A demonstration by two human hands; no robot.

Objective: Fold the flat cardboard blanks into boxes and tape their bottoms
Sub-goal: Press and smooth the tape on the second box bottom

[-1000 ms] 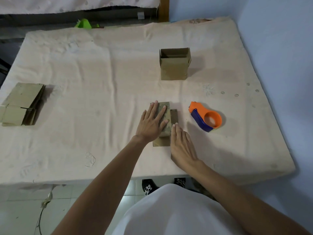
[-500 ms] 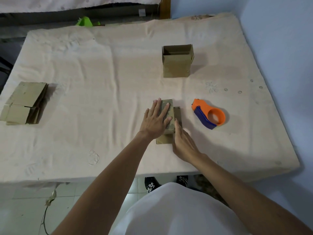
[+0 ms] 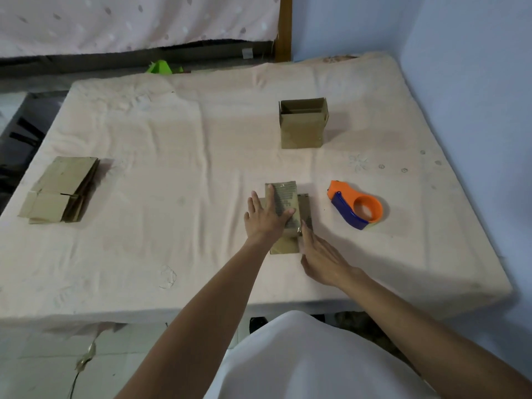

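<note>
A small cardboard box [image 3: 288, 197] lies on its side near the front of the mattress, its taped bottom face upward. My left hand [image 3: 266, 218] rests flat on its left part, fingers spread. My right hand [image 3: 321, 256] lies flat against the box's near right edge, fingertips touching the cardboard. An orange and blue tape dispenser [image 3: 357, 205] sits on the mattress to the right of the box, apart from both hands. A finished open-topped box [image 3: 302, 125] stands upright farther back. A stack of flat cardboard blanks [image 3: 60, 190] lies at the far left.
The work surface is a cream-covered mattress [image 3: 172, 168] with its front edge close to my body. A blue wall runs along the right side. A green object [image 3: 161, 67] lies behind the mattress's far edge. Tiled floor shows below the front edge.
My right hand slid forward along the box's right side to its near edge. My left hand stayed pressed on the box. The view shifted slightly.
</note>
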